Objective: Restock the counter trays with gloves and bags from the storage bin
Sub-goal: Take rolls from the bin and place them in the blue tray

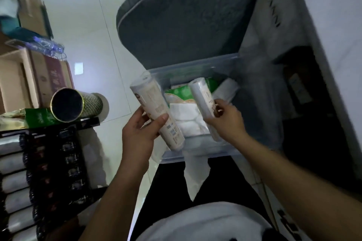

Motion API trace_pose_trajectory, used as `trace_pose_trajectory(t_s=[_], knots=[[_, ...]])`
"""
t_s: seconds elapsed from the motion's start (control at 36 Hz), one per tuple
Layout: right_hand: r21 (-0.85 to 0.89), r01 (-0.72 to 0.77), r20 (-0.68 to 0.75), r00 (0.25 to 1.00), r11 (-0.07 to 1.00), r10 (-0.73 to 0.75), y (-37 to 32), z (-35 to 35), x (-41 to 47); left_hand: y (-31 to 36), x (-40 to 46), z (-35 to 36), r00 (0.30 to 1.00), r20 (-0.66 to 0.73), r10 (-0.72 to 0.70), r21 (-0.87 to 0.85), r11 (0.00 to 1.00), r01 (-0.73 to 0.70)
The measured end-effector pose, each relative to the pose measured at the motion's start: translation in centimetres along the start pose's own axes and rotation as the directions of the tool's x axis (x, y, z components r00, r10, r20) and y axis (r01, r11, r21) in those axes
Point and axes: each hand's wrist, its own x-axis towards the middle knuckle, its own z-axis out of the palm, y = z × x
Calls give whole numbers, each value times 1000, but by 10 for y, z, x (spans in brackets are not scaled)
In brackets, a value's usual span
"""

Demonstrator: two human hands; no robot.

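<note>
A clear plastic storage bin (197,153) sits on the floor in front of me, holding white and green packs (185,119). My left hand (141,133) grips a beige printed roll of bags (154,111), held tilted over the bin's left edge. My right hand (227,121) holds a second, whiter roll (201,97) upright-tilted above the bin's contents. Both rolls are lifted clear of the packs below.
A grey padded cushion (186,15) leans behind the bin. On the left stand cardboard boxes (39,82), an open dark tube (67,104) and a black rack with rolls (15,172). A grey cabinet side (278,64) rises at right. White tiled floor (94,45) lies between.
</note>
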Motion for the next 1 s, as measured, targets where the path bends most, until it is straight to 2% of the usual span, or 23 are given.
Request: trace_pose_trajectory(t_s=[0.14,0.25,0.5,0.67,0.78,0.89,1.0], knots=[[219,-6,-112,993,976,31,-8,-54,-39,30,-9,4,995,89,45,77,996,-52],[290,14,-249,966,957,62,-15,-71,-70,41,-6,3,978,201,49,91,994,-68],[454,18,-500,832,891,238,-28,-18,-169,50,18,-5,815,572,91,225,939,-262],[613,7,-576,689,790,441,-22,29,-247,26,8,-5,693,720,-20,289,917,-274],[641,41,-663,531,766,527,-11,34,-303,14,-20,5,600,796,-86,330,891,-310],[620,137,-754,376,772,539,2,36,-356,11,-69,25,460,884,-84,308,844,-439],[628,194,-775,249,754,581,22,39,-403,10,-123,47,313,946,-83,250,801,-544]])
